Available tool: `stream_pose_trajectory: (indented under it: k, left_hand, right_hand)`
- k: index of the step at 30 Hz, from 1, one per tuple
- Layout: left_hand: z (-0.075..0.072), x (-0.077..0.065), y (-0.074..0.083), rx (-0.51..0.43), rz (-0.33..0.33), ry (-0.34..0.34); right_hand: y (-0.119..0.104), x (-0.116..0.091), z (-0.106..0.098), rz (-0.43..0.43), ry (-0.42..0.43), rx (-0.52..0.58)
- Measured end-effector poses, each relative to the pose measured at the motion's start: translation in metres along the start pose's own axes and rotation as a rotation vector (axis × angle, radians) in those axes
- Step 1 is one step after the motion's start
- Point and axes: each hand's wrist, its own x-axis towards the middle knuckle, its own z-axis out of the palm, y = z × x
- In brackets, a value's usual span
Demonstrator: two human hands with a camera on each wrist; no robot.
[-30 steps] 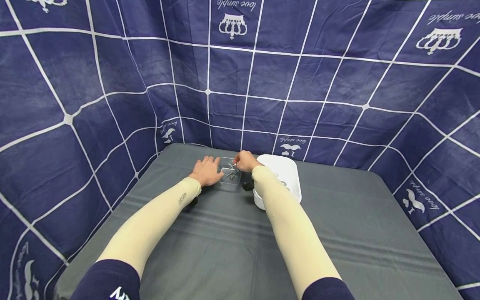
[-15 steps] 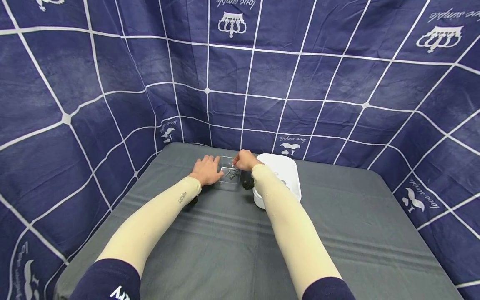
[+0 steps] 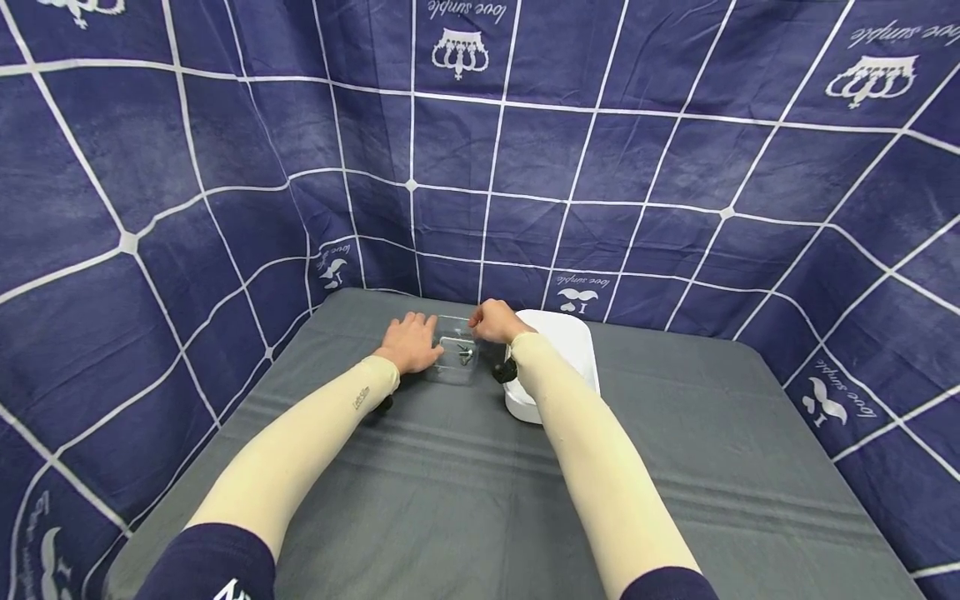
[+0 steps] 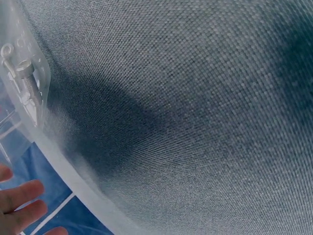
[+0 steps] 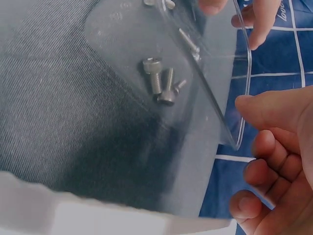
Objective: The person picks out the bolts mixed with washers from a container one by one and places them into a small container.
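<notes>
Apparently screw-picking in hand. Silver metal socket-head screws [image 5: 155,81] lie in a clear rectangular plastic box [image 5: 248,68] near the rear edge of the grey cloth-covered desk [image 3: 420,500], left of centre. Left hand [image 3: 411,342]: fingers spread along its left side, unclenched. Right hand [image 3: 493,322]: loosely curled by its right rear corner, nothing seen held. White rectangular tray [image 3: 570,337] just right. Next pick-up calls for a fine pinch, box steadied.

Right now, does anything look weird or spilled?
I see no spill: the visible screws lie jumbled inside the clear box. One odd thing is the blue cloth behind: its crowns and words look upside down.
</notes>
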Motion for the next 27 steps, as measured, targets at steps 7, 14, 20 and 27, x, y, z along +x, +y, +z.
stream_pose_trajectory:
  k: [7,14,20,27]
  left_hand:
    - [0.0,-0.003,0.001,0.02,0.011,-0.012]
    - [-0.001,-0.001,0.001,0.03,0.021,0.01]
    - [-0.003,0.001,-0.001,0.031,0.038,0.015]
    - [-0.004,0.002,-0.001,0.041,0.056,0.034]
  right_hand:
    - [0.01,-0.005,-0.001,-0.024,0.021,0.01]
    - [0.016,-0.009,-0.009,-0.045,0.049,0.021]
    - [0.021,-0.015,-0.014,-0.06,0.061,0.02]
    - [0.031,-0.017,-0.017,-0.061,0.073,0.018]
